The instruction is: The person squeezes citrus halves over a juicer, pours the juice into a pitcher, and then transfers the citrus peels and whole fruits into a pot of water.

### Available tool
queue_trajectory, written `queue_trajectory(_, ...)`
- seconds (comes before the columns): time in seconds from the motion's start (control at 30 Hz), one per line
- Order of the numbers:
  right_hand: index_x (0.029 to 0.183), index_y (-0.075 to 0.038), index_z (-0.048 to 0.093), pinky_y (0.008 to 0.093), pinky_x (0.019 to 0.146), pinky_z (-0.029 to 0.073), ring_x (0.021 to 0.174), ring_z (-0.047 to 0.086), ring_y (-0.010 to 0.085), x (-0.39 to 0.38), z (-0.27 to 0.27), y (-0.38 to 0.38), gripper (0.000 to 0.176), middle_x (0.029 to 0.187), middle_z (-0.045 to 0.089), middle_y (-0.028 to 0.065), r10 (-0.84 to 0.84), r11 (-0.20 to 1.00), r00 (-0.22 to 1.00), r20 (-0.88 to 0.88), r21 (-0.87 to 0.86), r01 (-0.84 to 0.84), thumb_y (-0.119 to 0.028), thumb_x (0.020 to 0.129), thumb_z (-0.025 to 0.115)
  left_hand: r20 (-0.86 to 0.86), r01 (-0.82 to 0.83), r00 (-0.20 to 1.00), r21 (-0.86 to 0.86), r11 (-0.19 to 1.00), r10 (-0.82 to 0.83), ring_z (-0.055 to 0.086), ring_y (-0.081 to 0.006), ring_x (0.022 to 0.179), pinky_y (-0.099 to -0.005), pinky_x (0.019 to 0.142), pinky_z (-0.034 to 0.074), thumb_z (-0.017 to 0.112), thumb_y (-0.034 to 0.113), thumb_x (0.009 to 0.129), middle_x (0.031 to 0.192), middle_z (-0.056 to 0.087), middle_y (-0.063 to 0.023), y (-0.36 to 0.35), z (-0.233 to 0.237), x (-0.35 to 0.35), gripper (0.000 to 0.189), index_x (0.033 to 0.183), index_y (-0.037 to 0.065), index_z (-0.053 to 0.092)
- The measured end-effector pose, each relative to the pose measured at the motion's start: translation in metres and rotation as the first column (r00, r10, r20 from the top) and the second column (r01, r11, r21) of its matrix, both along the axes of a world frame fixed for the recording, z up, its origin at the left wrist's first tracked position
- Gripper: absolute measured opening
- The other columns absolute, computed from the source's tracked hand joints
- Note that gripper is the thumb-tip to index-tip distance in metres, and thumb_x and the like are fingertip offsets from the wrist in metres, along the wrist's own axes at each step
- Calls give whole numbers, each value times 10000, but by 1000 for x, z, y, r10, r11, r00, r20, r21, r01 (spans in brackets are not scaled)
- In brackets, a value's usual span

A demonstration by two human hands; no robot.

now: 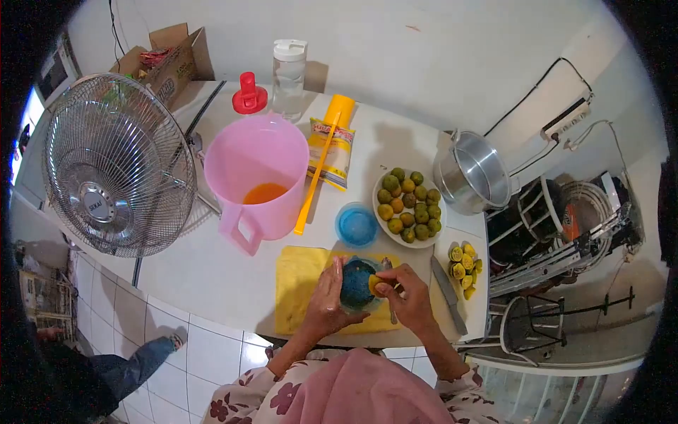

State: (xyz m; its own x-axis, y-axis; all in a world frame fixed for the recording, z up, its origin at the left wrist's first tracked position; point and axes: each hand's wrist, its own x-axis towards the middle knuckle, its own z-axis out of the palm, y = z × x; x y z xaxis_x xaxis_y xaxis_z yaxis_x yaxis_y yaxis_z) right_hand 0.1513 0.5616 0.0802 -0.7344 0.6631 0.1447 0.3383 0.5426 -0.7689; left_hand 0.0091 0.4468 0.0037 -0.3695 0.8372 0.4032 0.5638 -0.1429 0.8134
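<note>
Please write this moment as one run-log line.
left hand: holds blue strainer | right hand: grips lime half over it | under: yellow board | near: pink jug, plate of limes, knife

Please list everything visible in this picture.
fan: 1, grey, table left
box: 1, brown, back left
cap: 1, red, back
bottle: 1, clear, back
jug: 1, pink, table middle
stick: 1, orange, by jug
packet: 1, yellow, by jug
limes: many, green-yellow, plate right
lid: 1, blue, beside plate
pot: 1, steel, right
halves: several, yellow-green, right edge
mat: 1, yellow, table front
knife: 1, grey, by mat
cup: 1, blue, on mat
lime half: 1, yellow, over cup
leg: 1, jeans, floor left, another person's
left hand: 1, holds cup
right hand: 1, holds lime half
</note>
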Motion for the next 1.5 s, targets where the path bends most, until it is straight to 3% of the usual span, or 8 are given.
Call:
queue_trajectory(0.1, 1030, -88, 657, 315, 640, 528, 758, 646, 233, -6, 11, -1, 197, 923, 584, 102, 136, 964, 988, 74, 218, -149, -85, 834, 670, 8, 4, 1000, 5, 1000, -4, 433, -438, 1243, -464, 1027, 379, 907, 206, 495, 1360, 415, -281, 0, -4, 1, 1244, 1423, -126, 149)
queue_trajectory(0.2, 1023, -74, 646, 384, 754, 533, 844, 624, 305, -5, 11, -1, 217, 965, 595, 131, 224, 947, 957, 182, 192, -258, -68, 806, 654, 9, 5, 1000, 11, 1000, -5, 436, -433, 1241, -457, 1028, 381, 905, 209, 500, 1362, 414, -277, -1, 0, 0, 1242, 1427, -119, 146)
queue_trajectory(0.5, 1092, -91, 623, 419, 867, 500, 982, 582, 337, -10, 21, -4, 367, 1103, 581, 148, 331, 861, 914, 236, 321, -394, -30, 731, 649, 17, 5, 1000, -21, 1000, -5, 433, -424, 1241, -449, 1029, 383, 889, 262, 538, 1383, 399, -255, 2, -4, -1, 1229, 1432, -107, 129)
queue_trajectory(0.6, 1058, -82, 656, 356, 743, 522, 859, 592, 279, -14, 21, -8, 303, 1045, 615, 119, 281, 850, 916, 285, 370, -376, -37, 761, 697, 31, 33, 999, -53, 998, -32, 420, -428, 1251, -458, 1039, 369, 880, 283, 558, 1402, 375, -253, 1, -5, -2, 1228, 1437, -91, 107)
queue_trajectory(0.87, 1078, -55, 650, 354, 716, 519, 808, 596, 262, -15, 12, -6, 351, 1025, 628, 108, 278, 856, 941, 192, 395, -333, -28, 736, 724, -28, 4, 1000, -70, 998, -6, 401, -423, 1255, -477, 1051, 342, 854, 314, 615, 1399, 357, -242, 1, -12, 1, 1189, 1447, -50, 87)
queue_trajectory(0.93, 1083, -57, 649, 354, 710, 521, 802, 601, 259, -16, 9, -7, 355, 1012, 633, 106, 264, 867, 949, 172, 388, -311, -34, 738, 728, 70, 52, 997, -100, 994, -45, 398, -412, 1260, -471, 1054, 341, 848, 323, 627, 1390, 360, -241, 1, -15, 1, 1168, 1442, -58, 102)
queue_trajectory(1.03, 1082, -60, 652, 347, 705, 537, 832, 631, 252, -16, -5, -12, 355, 983, 641, 108, 187, 927, 981, 50, 323, -193, -24, 739, 732, 7, 16, 1000, -155, 988, -16, 396, -410, 1262, -469, 1054, 343, 844, 320, 637, 1391, 358, -240, 0, -8, 2, 1150, 1435, -64, 111)
queue_trajectory(1.5, 976, -33, 641, 341, 647, 551, 786, 651, 259, -23, -26, -25, 211, 898, 642, 118, 40, 942, 994, -106, 335, -2, 7, 775, 692, -57, -24, 998, -94, 995, 19, 406, -419, 1247, -476, 1031, 361, 843, 347, 632, 1402, 348, -257, 2, -12, 2, 1171, 1446, -55, 104)
